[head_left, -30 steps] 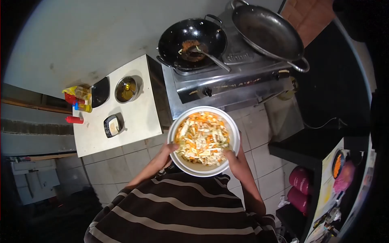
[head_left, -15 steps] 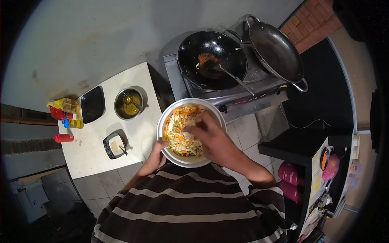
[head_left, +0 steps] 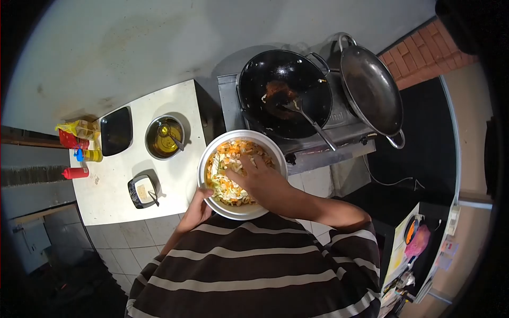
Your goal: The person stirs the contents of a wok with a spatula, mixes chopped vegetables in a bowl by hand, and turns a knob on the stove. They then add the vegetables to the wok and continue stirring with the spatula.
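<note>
A white-rimmed metal bowl [head_left: 274, 144] sits in front of my body, filled with chopped vegetables [head_left: 220, 167], among them shredded cabbage and orange carrot pieces. At its lower left, my left hand [head_left: 197, 208] grips the bowl, its thumb over the rim and its other fingers hidden below. My right hand [head_left: 257, 180] reaches over the bowl from the right. Its thumb and fingers are apart, with the tips down among the vegetables; whether any are pinched between them is hidden.
Beyond the bowl, a black wok [head_left: 310, 79] with a metal spatula [head_left: 310, 119] sits on the gas stove [head_left: 228, 100]; a second wok [head_left: 371, 87] leans right. The left table [head_left: 111, 199] bears a bowl of oil [head_left: 165, 138], black tray [head_left: 116, 131], small dish [head_left: 132, 191] and red bottle [head_left: 76, 173].
My right hand has lowered into the vegetables, its fingers spreading. My left hand stays on the bowl. The whole view has shifted slightly.
</note>
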### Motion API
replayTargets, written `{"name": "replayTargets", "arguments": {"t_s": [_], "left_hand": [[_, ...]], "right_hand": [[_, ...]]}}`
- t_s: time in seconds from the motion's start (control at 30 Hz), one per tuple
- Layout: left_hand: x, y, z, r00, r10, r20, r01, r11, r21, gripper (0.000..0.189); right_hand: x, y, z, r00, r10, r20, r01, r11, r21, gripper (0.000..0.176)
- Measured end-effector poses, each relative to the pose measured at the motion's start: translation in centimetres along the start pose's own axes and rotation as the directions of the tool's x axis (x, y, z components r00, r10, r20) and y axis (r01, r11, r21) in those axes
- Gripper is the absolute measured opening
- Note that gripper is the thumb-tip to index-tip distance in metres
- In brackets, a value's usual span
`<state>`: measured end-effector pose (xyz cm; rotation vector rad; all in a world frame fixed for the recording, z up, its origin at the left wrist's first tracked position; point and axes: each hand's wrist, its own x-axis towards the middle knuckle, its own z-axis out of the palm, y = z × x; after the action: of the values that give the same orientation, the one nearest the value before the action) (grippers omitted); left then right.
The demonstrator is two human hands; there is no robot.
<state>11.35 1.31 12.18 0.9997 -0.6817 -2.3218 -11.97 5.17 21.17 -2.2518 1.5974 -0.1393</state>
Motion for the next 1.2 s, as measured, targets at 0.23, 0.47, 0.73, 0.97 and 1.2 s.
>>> {"name": "replayTargets", "arguments": {"t_s": [0.23,0.47,0.73,0.97,1.2], "left_hand": [[-0.4,0.6,6.0,0.992,0.031,-0.123,-0.043,0.994,-0.098,0.059],[0.9,0.8,9.6,0.992,0.083,-0.099,-0.095,0.989,-0.117,0.058],[2.2,1.9,10.6,0.986,0.053,-0.158,-0.074,0.989,-0.126,0.062],[3.5,2.8,10.8,0.979,0.160,-0.126,-0.165,0.986,-0.034,0.071],[3.3,3.5,11.2,0.965,0.189,-0.180,-0.196,0.980,-0.020,0.064]], "right_hand": [[0.5,4.1,-6.9,0.996,-0.051,0.071,0.033,0.973,0.231,0.045],[-1.6,5.4,-7.4,0.991,-0.130,-0.031,0.129,0.991,-0.043,0.047],[0.5,9.0,-5.9,0.964,-0.239,-0.120,0.256,0.954,0.153,0.044],[3.1,11.0,-11.9,0.950,-0.300,-0.082,0.307,0.861,0.405,0.026],[4.0,10.2,-14.7,0.951,-0.309,-0.020,0.268,0.790,0.552,0.023]]}}
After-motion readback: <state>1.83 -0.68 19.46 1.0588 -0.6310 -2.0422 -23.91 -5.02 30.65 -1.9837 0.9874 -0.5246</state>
